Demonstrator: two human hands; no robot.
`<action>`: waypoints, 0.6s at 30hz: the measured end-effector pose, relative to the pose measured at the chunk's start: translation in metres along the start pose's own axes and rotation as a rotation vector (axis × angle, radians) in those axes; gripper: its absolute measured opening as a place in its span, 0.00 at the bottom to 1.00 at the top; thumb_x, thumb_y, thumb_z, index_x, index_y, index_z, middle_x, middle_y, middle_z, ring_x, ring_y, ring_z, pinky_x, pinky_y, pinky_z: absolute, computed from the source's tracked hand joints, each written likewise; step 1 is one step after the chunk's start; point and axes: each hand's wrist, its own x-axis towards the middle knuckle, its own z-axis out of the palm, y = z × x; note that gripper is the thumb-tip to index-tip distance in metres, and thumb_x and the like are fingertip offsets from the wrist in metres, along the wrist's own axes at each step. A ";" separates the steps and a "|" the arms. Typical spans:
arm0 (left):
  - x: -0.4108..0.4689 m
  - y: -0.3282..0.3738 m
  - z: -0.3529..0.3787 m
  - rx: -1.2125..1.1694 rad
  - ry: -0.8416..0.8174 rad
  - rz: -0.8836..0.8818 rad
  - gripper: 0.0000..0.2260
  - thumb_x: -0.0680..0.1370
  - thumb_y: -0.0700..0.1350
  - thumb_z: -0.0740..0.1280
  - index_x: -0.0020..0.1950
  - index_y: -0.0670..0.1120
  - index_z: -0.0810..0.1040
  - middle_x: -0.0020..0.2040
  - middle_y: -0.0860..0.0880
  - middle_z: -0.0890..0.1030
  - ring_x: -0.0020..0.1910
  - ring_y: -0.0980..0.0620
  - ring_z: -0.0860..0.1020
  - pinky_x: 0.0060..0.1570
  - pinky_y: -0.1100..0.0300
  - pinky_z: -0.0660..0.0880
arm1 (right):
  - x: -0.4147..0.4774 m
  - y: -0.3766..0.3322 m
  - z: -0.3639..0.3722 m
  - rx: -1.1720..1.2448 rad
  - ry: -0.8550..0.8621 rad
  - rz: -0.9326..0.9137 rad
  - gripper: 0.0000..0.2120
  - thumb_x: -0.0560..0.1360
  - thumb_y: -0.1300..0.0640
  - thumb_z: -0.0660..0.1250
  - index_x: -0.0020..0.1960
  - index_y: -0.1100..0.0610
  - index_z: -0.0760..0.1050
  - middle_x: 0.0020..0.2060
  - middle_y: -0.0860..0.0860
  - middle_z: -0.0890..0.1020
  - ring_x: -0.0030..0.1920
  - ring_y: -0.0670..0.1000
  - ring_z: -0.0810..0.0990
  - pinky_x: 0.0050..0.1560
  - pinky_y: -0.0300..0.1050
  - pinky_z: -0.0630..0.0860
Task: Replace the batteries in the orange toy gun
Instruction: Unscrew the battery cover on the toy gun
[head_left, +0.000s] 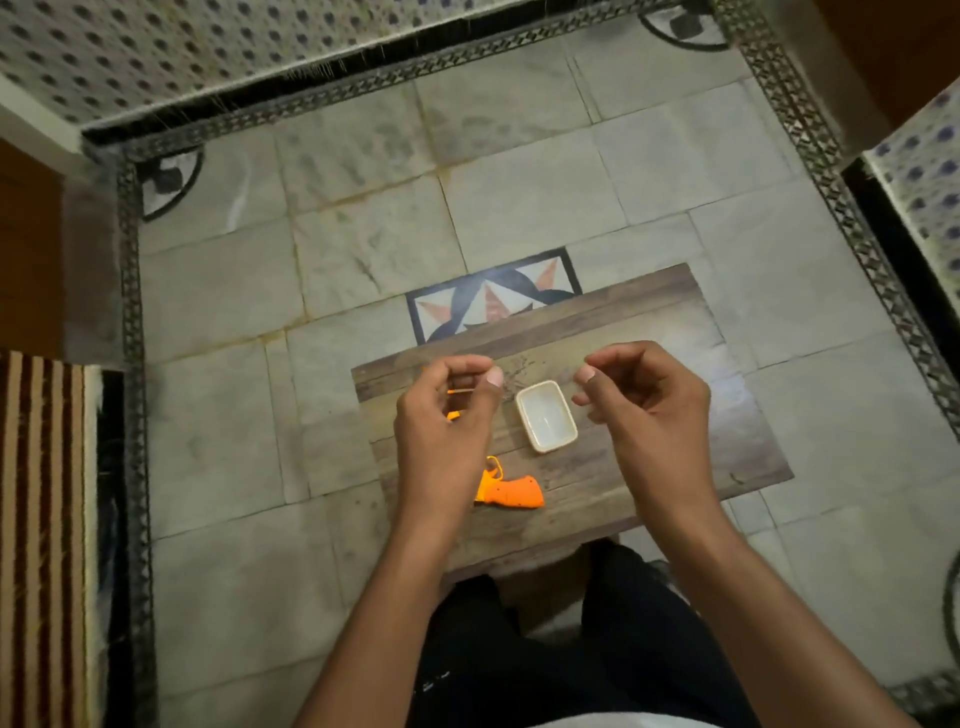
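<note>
Toy gun (511, 493) beneath half-curled left hand (441, 421)

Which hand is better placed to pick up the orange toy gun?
Left, probably: the left hand hovers directly above the orange toy gun on the table, while the right hand is off past the white dish, farther from it.
</note>
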 end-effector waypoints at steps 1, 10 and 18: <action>0.003 -0.003 0.008 0.012 0.008 0.017 0.02 0.79 0.43 0.73 0.50 0.50 0.84 0.46 0.52 0.86 0.49 0.51 0.84 0.54 0.47 0.82 | 0.009 0.005 -0.003 0.015 -0.013 0.014 0.02 0.78 0.63 0.73 0.49 0.58 0.81 0.40 0.52 0.85 0.41 0.53 0.86 0.41 0.42 0.82; 0.050 -0.103 0.109 -0.064 0.157 -0.026 0.04 0.79 0.40 0.73 0.51 0.49 0.83 0.46 0.48 0.86 0.50 0.46 0.85 0.49 0.52 0.81 | 0.124 0.114 -0.024 -0.030 -0.124 0.022 0.02 0.77 0.63 0.73 0.50 0.59 0.82 0.42 0.56 0.85 0.43 0.56 0.86 0.48 0.52 0.84; 0.132 -0.221 0.165 -0.056 0.097 0.087 0.05 0.80 0.42 0.73 0.51 0.52 0.83 0.46 0.50 0.85 0.48 0.48 0.85 0.49 0.48 0.83 | 0.186 0.260 0.013 0.028 -0.075 0.014 0.02 0.77 0.62 0.72 0.48 0.57 0.82 0.42 0.56 0.86 0.41 0.52 0.87 0.41 0.39 0.81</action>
